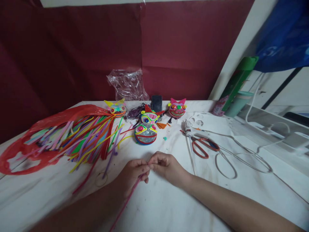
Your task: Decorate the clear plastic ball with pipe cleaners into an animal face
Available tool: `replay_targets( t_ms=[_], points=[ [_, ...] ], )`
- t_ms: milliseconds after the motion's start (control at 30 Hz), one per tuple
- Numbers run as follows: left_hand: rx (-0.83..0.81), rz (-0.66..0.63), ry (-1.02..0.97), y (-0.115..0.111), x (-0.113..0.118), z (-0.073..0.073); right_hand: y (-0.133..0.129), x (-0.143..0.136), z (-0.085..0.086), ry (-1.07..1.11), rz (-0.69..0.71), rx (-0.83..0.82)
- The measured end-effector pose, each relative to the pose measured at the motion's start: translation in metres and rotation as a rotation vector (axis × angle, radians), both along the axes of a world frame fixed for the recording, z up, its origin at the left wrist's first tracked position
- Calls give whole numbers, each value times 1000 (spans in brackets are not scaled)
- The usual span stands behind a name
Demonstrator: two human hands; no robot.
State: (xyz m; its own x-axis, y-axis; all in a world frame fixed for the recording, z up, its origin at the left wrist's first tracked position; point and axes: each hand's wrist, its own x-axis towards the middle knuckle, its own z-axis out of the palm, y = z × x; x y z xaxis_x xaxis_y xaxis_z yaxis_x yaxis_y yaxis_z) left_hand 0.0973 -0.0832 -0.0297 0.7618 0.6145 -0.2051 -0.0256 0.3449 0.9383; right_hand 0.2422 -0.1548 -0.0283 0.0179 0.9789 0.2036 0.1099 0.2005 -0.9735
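A pink pipe cleaner (130, 194) runs from my pinched fingers down toward the near edge of the view. My left hand (135, 170) is closed on it, thumb against fingers. Right beside it, my right hand (166, 167) pinches the pipe cleaner's upper end; the tip is hidden by the fingers. Just beyond my hands stands a colourful lion-head ornament (145, 137) with a grey mouth and blue rim. To the left, many pipe cleaners (89, 138) of mixed colours spill from a red plastic bag (45, 125).
Scissors (205, 148) with orange handles and a white glue gun (188, 129) with its cable lie to the right. More lion heads, one pink (177, 109) and one yellow-eared (117, 109), stand behind, near a phone (156, 103) and clear plastic wrap (127, 85).
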Motion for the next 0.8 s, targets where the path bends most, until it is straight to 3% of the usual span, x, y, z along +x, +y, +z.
replay_targets(
  t_ms=[67,167,233,400,533,667,800],
  points=[
    [-12,-4,-34,0,0,0,2,-4,-5,193,16,-72],
    [10,-15,-26,0,1,0,2,-4,-7,212,2,-98],
    [37,-28,9,1,2,-1,0,-2,-2,66,-10,-48],
    [247,26,176,0,3,-5,-6,4,9,-543,-54,204],
    [455,64,351,-3,1,-5,-9,3,8,-699,-37,214],
    [533,80,351,-4,-2,-3,-8,0,5,-589,-37,205],
    [546,140,273,-2,-4,-3,-4,-4,1,-201,-109,0]
  ],
)
